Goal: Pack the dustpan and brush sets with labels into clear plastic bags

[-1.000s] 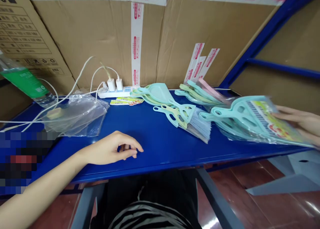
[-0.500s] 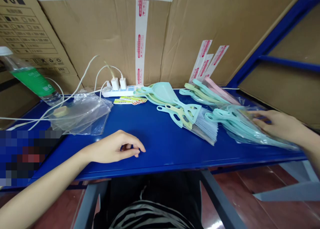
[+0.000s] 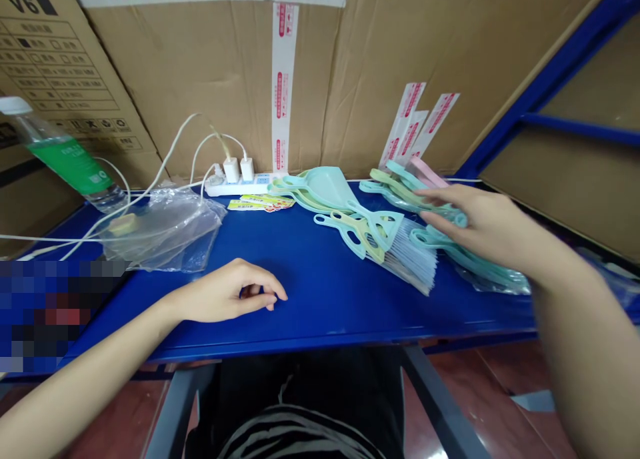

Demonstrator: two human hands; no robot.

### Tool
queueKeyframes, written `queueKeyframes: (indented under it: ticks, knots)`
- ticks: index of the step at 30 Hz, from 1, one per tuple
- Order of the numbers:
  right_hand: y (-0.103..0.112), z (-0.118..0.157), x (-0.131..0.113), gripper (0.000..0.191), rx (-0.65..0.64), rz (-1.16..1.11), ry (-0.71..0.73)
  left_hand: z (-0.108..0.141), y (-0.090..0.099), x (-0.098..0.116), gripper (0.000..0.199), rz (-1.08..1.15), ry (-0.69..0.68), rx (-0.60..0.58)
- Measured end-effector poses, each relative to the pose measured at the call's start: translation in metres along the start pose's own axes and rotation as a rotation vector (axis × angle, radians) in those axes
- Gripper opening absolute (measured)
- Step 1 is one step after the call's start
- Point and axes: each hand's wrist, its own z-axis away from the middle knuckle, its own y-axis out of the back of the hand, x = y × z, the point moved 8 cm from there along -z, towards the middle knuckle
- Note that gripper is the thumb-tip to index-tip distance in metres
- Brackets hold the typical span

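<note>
Now draws right hand (image 3: 485,225) inward over bagged pans (image 3: 479,264), right of frame, apparently leaving them set down | spreads fingers, gripping nothing visible, cannot tell if touching | rests left hand (image 3: 231,292) lower left of centre, half-curled, empty

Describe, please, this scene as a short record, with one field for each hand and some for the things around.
Left hand: at blue table, loosely curled
Right hand: over wrapped dustpan sets, open; contact unclear
Centre: loose dustpans and brushes
Left side: clear bags, green-labelled bottle
Back: white power strip
</note>
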Motion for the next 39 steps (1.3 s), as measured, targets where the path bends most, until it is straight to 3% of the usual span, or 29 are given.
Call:
queueKeyframes:
  ticks: [3, 6, 11, 17, 21, 26, 31, 34, 39]
  knots:
    - [-0.031, -0.026, -0.022, 0.044, -0.269, 0.025, 0.03, -0.001, 0.005, -0.006, 0.02, -0.007, 0.035, 0.052]
    - [-0.052, -0.046, -0.038, 0.039, -0.341, 0.107, 0.034, -0.002, 0.014, -0.01, 0.022, -0.05, 0.061, 0.134]
    - [-0.074, -0.049, -0.048, 0.039, -0.335, 0.183, -0.01, -0.002, 0.029, -0.017, 0.027, -0.201, 0.083, 0.282]
    - [-0.078, -0.039, -0.043, 0.038, -0.323, 0.216, -0.037, -0.004, 0.045, -0.014, 0.028, -0.537, 0.054, 0.425]
    - [-0.08, -0.043, -0.038, 0.032, -0.306, 0.209, -0.056, -0.03, 0.046, -0.006, 0.031, -0.776, 0.032, 0.377]
    - [-0.079, -0.044, -0.034, 0.028, -0.262, 0.171, -0.071, -0.096, 0.05, 0.0, 0.035, -1.04, -0.027, 0.341]
    - [-0.074, -0.045, -0.031, 0.025, -0.194, 0.111, -0.06, -0.158, 0.046, -0.014, 0.032, -1.068, -0.084, 0.13]
    - [-0.072, -0.045, -0.029, 0.023, -0.157, 0.064, -0.054, -0.177, 0.043, -0.02, 0.027, -1.044, -0.108, 0.038]
    - [-0.068, -0.046, -0.029, 0.022, -0.093, -0.029, -0.045, -0.188, 0.044, -0.021, 0.017, -1.046, -0.094, 0.001]
